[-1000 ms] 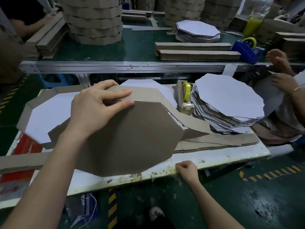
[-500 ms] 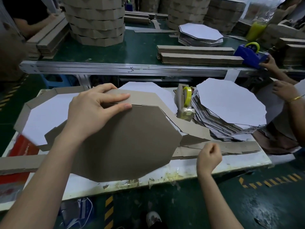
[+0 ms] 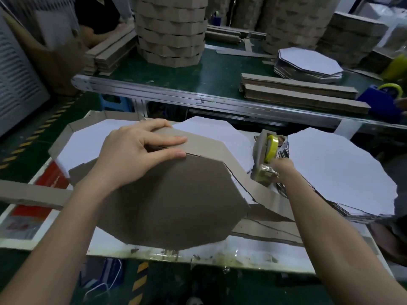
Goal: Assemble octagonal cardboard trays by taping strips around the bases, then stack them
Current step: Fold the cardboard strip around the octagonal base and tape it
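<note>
A brown octagonal base [image 3: 176, 205] stands tilted on the white table [image 3: 253, 252], its underside toward me. A cardboard strip [image 3: 204, 143] is wrapped along its upper edge. My left hand [image 3: 136, 155] grips that top edge, thumb on the base and fingers over the strip. My right hand [image 3: 283, 170] is at the front end of the cardboard-covered tape dispenser [image 3: 261, 150] with the yellow tape roll [image 3: 272, 148]. Its fingers are curled there and pinch at the tape end.
A finished tray [image 3: 88, 139] lies at the left, and a pile of white octagonal bases [image 3: 341, 172] at the right. Loose strips [image 3: 264, 230] lie under my right arm. Beyond, a green conveyor [image 3: 176, 78] carries stacked trays [image 3: 171, 29], strip bundles [image 3: 304, 95] and a blue dispenser [image 3: 378, 100].
My right hand rose from the table's front edge and moved up and right to the tape dispenser. My left hand kept its hold on the tray's top edge.
</note>
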`<action>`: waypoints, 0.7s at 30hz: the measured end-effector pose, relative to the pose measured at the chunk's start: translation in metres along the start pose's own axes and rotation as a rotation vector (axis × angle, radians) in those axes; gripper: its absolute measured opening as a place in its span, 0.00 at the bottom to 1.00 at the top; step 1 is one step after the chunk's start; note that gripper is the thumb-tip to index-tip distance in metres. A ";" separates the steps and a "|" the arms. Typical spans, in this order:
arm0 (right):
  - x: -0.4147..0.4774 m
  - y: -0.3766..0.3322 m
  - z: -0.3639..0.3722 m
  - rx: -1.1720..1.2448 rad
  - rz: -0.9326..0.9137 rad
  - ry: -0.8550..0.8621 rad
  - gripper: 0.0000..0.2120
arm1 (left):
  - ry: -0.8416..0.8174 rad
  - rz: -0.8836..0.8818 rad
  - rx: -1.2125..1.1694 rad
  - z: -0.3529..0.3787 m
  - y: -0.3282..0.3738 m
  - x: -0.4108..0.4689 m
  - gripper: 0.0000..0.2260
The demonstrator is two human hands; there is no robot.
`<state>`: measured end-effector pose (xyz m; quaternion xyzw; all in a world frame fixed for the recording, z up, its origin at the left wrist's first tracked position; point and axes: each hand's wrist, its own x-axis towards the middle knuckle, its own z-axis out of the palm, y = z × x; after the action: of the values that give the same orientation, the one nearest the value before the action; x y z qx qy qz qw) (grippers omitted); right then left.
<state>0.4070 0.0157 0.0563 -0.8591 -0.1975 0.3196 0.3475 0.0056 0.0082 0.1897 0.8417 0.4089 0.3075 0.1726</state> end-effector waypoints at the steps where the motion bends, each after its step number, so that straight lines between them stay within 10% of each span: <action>1: 0.009 0.001 0.002 -0.012 0.050 -0.039 0.03 | 0.008 0.002 -0.009 0.000 0.001 0.000 0.16; 5: 0.036 0.008 0.007 -0.069 0.176 -0.181 0.16 | 0.025 0.016 -0.033 0.002 0.008 -0.001 0.16; 21: 0.033 0.013 0.001 0.644 0.142 -0.128 0.04 | 0.004 0.025 -0.017 0.011 0.019 0.010 0.16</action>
<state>0.4317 0.0257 0.0334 -0.6948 -0.0474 0.4423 0.5651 0.0286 0.0039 0.1953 0.8446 0.3962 0.3148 0.1749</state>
